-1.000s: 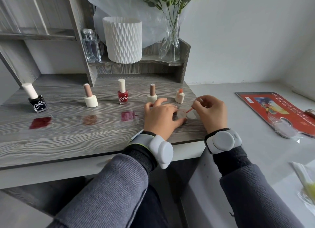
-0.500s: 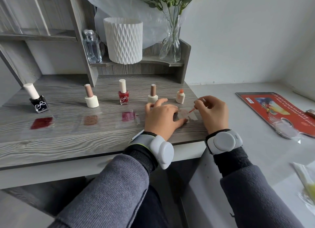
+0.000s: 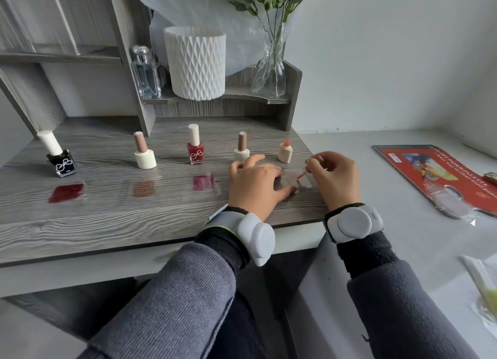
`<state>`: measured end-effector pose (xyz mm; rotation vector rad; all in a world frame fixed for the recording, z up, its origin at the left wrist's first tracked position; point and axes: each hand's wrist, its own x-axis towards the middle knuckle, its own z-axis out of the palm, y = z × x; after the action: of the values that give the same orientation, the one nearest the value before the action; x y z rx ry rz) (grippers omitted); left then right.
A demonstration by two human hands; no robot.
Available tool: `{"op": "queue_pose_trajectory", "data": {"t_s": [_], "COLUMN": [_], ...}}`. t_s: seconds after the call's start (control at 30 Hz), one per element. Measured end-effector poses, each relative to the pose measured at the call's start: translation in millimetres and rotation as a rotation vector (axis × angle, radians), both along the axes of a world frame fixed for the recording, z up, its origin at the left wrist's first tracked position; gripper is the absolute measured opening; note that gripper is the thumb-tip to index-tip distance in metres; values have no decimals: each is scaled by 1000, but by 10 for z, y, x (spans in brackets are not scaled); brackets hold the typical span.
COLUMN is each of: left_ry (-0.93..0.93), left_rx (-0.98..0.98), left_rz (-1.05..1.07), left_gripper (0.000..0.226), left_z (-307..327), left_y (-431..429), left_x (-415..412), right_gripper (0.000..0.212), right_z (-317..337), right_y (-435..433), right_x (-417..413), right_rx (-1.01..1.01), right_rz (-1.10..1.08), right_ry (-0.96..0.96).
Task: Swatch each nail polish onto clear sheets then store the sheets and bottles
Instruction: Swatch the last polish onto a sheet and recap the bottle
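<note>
Several nail polish bottles stand in a row on the grey wood desk point(image 3: 107, 219): a black bottle point(image 3: 60, 163), a cream bottle point(image 3: 144, 156), a red bottle point(image 3: 195, 149), a second cream bottle point(image 3: 241, 151) and a small uncapped peach bottle point(image 3: 285, 152). Swatched clear sheets lie in front of the first three: dark red point(image 3: 66, 193), brown point(image 3: 143, 188), magenta point(image 3: 205, 183). My left hand point(image 3: 255, 186) presses flat on a clear sheet point(image 3: 294, 181). My right hand point(image 3: 333, 174) pinches the polish brush point(image 3: 301, 175), whose orange tip touches that sheet.
On the shelf behind stand a white patterned vase point(image 3: 197, 63), a glass perfume bottle point(image 3: 146, 75) and a glass vase with flowers point(image 3: 270, 73). A red booklet point(image 3: 435, 170) and plastic packets lie on the grey counter to the right.
The brush tip has shifted a little to the right across the clear sheet. My left hand stays pressed on the sheet.
</note>
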<state>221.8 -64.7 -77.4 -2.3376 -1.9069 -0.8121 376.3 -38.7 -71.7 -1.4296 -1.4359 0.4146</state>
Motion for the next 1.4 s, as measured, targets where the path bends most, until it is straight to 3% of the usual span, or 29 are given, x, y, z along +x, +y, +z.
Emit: {"op": "queue_pose_trajectory", "data": {"t_s": [0.83,1.03,1.3,1.4], "left_ry": [1,14,18,48], "left_rx": [9,-19,-8,-2], "left_rz": [-2,6,5,5], "left_gripper": [40,44,44,46], "left_z": [-8,-1,-1,3], "left_y": [3,3,-4,-6], "left_x": [-1,-7,0,7], "right_gripper": [19,16,16,14], "right_z": [-37,-9,-13,13], "right_y": [20,12,-2,-22], "right_x": [-8,-9,-20,-24], "right_rx": [-9,14,7,8], "right_rz": [112,157,166,147], "right_ry": [-154,-84,-146,-68]}}
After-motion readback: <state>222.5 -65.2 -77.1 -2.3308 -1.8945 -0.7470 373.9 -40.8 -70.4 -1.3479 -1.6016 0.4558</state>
